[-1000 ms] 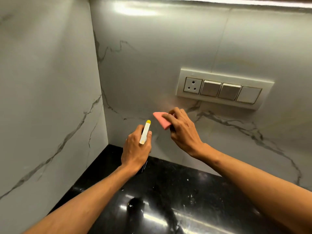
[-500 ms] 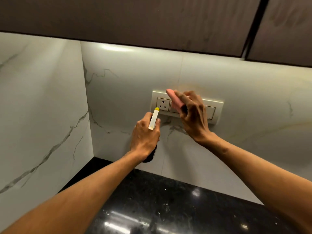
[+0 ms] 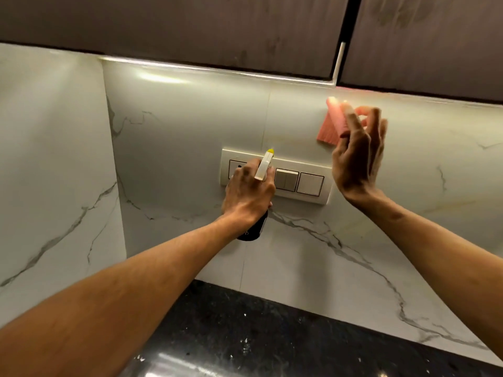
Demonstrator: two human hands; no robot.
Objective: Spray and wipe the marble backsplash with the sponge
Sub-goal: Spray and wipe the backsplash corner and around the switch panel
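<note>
The white marble backsplash (image 3: 190, 126) with grey veins fills the middle of the head view. My right hand (image 3: 356, 164) holds a pink sponge (image 3: 330, 126) against the marble high up, just under the cabinets and to the upper right of the switch plate; the hand and sponge are motion-blurred. My left hand (image 3: 249, 195) grips a spray bottle (image 3: 264, 170) with a white head, yellow nozzle tip and dark body. It sits in front of the left half of the switch plate, nozzle pointing up at the wall.
A cream switch plate (image 3: 310, 183) with a socket and switches is set in the backsplash. Dark wooden cabinets (image 3: 190, 25) hang above with a light strip underneath. A marble side wall (image 3: 54, 172) closes the left. The black speckled countertop (image 3: 258, 336) lies below.
My right hand has carried the sponge up and to the right, from below the switch plate, across it, to the upper backsplash. The left hand with the bottle rose toward the switch plate.
</note>
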